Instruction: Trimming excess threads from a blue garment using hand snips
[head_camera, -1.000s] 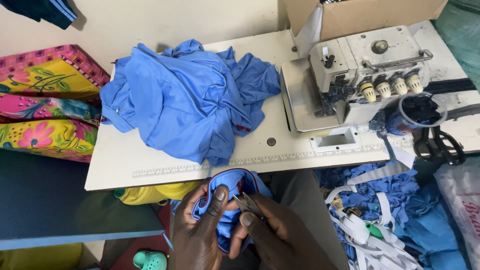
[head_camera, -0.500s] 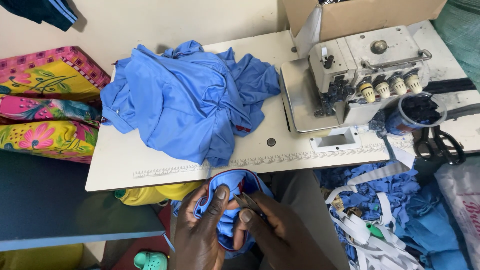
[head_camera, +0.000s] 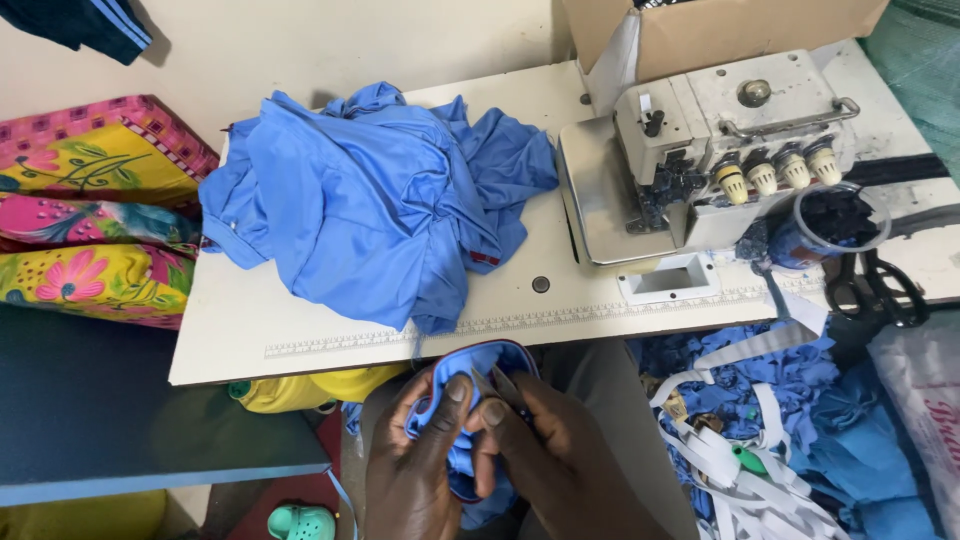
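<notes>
Down in the lap, just under the tabletop (head_camera: 330, 345) edge: left hand (head_camera: 415, 470) and right hand (head_camera: 560, 465) both closed on a small blue fabric piece (head_camera: 470, 365) with a dark trimmed edge, left thumb pressing it flat, right fingers pinching what looks like small metal snips (head_camera: 500, 383) at the seam. Held low and close like that probably for a good look at the stitching, though can't really tell what's getting cut. Up on the tabletop, well apart from both hands: 1 big heap of blue garments (head_camera: 375, 205), then an overlock sewing machine (head_camera: 720, 150) with 4 dials, a cardboard box (head_camera: 720, 30) behind it, black scissors (head_camera: 880, 290) off to the right. Blue and white scraps (head_camera: 760, 430) piled by the right hand, flowery cushions (head_camera: 95, 215) way left. Nothing really blocking either grip.
</notes>
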